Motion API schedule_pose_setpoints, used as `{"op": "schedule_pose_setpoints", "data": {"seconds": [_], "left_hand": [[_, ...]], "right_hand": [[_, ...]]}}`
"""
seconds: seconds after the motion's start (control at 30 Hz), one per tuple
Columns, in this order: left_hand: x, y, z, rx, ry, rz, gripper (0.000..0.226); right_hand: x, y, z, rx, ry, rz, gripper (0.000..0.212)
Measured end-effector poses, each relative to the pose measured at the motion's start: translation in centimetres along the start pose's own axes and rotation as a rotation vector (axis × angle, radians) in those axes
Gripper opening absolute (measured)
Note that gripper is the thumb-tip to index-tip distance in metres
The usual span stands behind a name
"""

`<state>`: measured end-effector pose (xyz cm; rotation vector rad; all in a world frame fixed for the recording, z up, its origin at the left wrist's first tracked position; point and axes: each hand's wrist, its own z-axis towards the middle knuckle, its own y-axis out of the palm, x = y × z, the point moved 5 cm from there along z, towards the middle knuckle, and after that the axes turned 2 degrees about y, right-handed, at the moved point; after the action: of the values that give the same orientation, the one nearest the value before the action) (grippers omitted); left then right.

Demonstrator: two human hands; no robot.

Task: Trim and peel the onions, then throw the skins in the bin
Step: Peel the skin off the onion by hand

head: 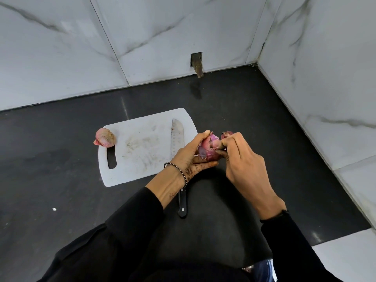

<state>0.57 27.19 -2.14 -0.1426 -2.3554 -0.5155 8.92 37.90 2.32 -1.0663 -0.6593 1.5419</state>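
Above the black counter (61,159), just right of the white cutting board (142,151), your left hand (193,155) cradles a red onion (210,148), fingers curled round it, while your right hand (242,159) pinches its papery skin (213,144). A second onion (104,137) rests at the board's far-left corner; the knife (177,135) lies along its right side, handle reaching off it toward you
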Motion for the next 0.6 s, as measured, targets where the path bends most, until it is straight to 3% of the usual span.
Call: {"op": "schedule_pose_setpoints", "data": {"seconds": [0.23,0.47,0.6], "left_hand": [[0.3,-0.1,0.3,0.01,-0.003,-0.017,0.028],[-0.2,0.1,0.4,0.059,-0.024,-0.105,0.029],[0.0,0.0,0.4,0.109,-0.024,-0.211,0.036]], "right_hand": [[0.2,0.8,-0.9,-0.088,0.01,0.06,0.009],[0.3,0.6,-1.1,-0.117,0.036,0.107,0.017],[0.7,0.1,-1.6,-0.109,0.067,0.172,0.006]]}}
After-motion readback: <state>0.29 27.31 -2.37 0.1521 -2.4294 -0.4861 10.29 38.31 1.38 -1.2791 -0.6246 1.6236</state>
